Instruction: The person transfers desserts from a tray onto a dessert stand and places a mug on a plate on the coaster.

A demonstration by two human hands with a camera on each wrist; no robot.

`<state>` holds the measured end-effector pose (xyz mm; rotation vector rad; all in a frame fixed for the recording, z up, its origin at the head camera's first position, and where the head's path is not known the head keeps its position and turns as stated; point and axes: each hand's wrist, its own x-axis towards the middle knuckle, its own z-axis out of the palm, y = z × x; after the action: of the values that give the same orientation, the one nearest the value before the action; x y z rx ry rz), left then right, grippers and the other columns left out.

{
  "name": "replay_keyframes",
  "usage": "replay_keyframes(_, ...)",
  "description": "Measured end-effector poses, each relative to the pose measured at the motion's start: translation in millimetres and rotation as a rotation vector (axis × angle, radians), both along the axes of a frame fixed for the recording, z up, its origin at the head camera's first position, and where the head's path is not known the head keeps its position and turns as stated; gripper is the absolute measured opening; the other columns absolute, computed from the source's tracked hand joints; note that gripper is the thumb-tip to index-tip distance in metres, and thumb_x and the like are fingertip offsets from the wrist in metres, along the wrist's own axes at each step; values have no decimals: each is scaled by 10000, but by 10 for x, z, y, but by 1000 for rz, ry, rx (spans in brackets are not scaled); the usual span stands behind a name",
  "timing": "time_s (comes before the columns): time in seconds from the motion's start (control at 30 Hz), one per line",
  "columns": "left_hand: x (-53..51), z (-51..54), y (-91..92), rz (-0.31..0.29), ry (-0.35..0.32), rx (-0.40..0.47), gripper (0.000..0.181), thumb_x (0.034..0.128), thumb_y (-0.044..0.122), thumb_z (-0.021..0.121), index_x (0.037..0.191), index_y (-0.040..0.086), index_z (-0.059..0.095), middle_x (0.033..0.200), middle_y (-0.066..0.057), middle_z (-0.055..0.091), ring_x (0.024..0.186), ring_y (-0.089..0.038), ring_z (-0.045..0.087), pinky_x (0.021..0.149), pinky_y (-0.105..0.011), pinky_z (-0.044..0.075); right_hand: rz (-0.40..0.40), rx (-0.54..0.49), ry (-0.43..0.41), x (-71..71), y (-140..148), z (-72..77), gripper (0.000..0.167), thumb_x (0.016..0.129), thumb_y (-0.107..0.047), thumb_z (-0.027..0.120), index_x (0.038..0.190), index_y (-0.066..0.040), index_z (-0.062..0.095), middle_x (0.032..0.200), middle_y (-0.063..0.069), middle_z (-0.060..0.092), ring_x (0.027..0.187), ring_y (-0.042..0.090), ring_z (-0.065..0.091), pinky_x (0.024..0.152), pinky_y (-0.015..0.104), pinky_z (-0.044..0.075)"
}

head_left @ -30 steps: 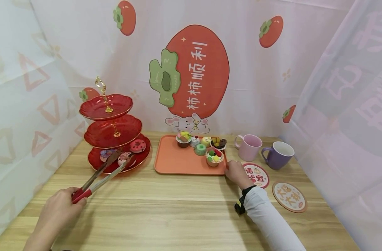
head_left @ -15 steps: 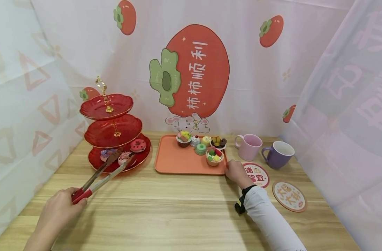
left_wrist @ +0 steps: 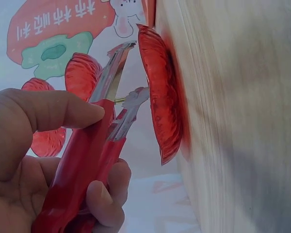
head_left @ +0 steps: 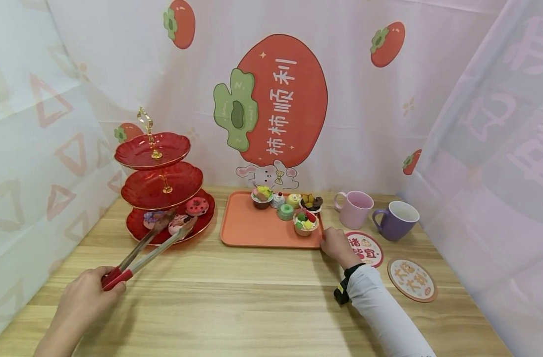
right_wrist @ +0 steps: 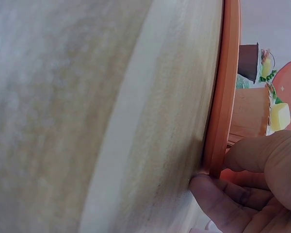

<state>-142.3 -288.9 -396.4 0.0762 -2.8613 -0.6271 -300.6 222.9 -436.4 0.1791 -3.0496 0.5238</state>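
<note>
My left hand (head_left: 85, 298) grips red-handled metal tongs (head_left: 133, 267), also seen in the left wrist view, where the fingers of the hand (left_wrist: 63, 145) wrap the red handles (left_wrist: 82, 160). The tong tips are spread over the bottom tier (head_left: 204, 230) of a red three-tier stand, around a pink-and-white round sweet (head_left: 177, 224). A purple-topped sweet (head_left: 150, 219) and a pink dotted one (head_left: 196, 206) lie beside it. My right hand (head_left: 338, 246) pinches the front right corner of the orange tray (head_left: 258, 233); in the right wrist view, thumb and fingers (right_wrist: 252, 189) hold its rim (right_wrist: 223, 107).
Several toy cakes, among them a fruit cupcake (head_left: 305, 224), stand on the tray's back and right part. Behind my right hand are a pink mug (head_left: 356, 210) and a purple mug (head_left: 396, 221). Two round coasters, one red-rimmed (head_left: 370, 250), one brown-rimmed (head_left: 411, 280), lie at the right.
The tong tips have shifted slightly to the right and up, a little closer together around the pink-and-white sweet. My right hand and the tray have stayed in place.
</note>
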Motion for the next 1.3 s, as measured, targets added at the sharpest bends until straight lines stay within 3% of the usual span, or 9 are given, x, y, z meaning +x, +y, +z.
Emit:
replay_keyframes(0.53,-41,-28,156,-35,-7,37,423,706,156,713,1020,-105,603,731,-88,567,648,-255,500,554,-379,378,3,0,4,-14,14,-10,224,844,-60,608,632,-47,538,554,36,448,514,176,444,485,286,334)
replay_keyframes(0.87,-101,11,294,-50,-18,43,450,706,153,720,1041,-117,586,736,-96,538,665,-261,483,556,-371,365,8,-2,12,0,-3,0,227,835,-51,615,624,-48,534,552,36,446,517,179,448,493,292,342)
replay_keyframes(1.3,-206,-12,479,-126,35,55,442,669,97,704,1034,-120,583,747,-110,516,645,-244,464,533,-357,354,13,-1,5,-4,-4,1,203,831,-44,609,640,-47,543,551,28,432,510,169,435,485,281,328)
